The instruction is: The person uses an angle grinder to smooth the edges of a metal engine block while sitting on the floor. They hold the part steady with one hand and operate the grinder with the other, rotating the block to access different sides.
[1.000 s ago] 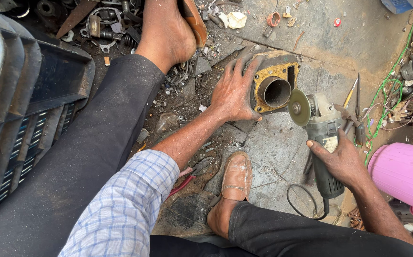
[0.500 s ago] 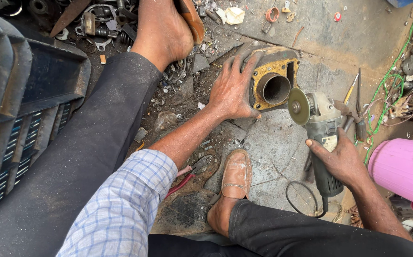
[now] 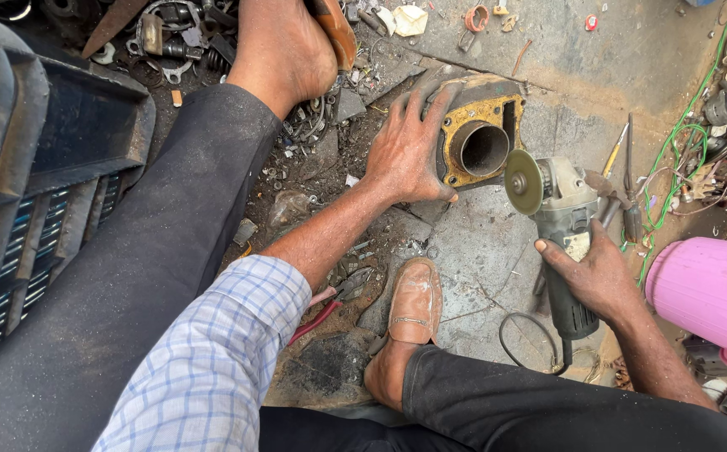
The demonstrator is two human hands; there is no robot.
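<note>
My left hand [image 3: 405, 146] lies flat, fingers spread, on the left side of a yellowish metal flange with a round pipe opening [image 3: 482, 142], pressing it onto the concrete floor. My right hand [image 3: 595, 276] grips the body of a grey angle grinder [image 3: 560, 226]. Its round disc [image 3: 523, 181] stands just right of the flange's lower right corner, close to the edge; I cannot tell if it touches. The grinder's black cord [image 3: 527, 343] loops on the floor below it.
My bare left foot [image 3: 284, 46] rests at the top; my right foot in a brown shoe [image 3: 414, 305] sits near red-handled pliers [image 3: 330, 305]. A pink plastic container [image 3: 711, 293] stands at right. Screwdrivers [image 3: 623, 180], green wire [image 3: 673, 159], scrap parts and a dark blue casing [image 3: 45, 167] surround me.
The view has shifted slightly. The grinder disc has stayed beside the flange's right edge, and both hands keep their hold.
</note>
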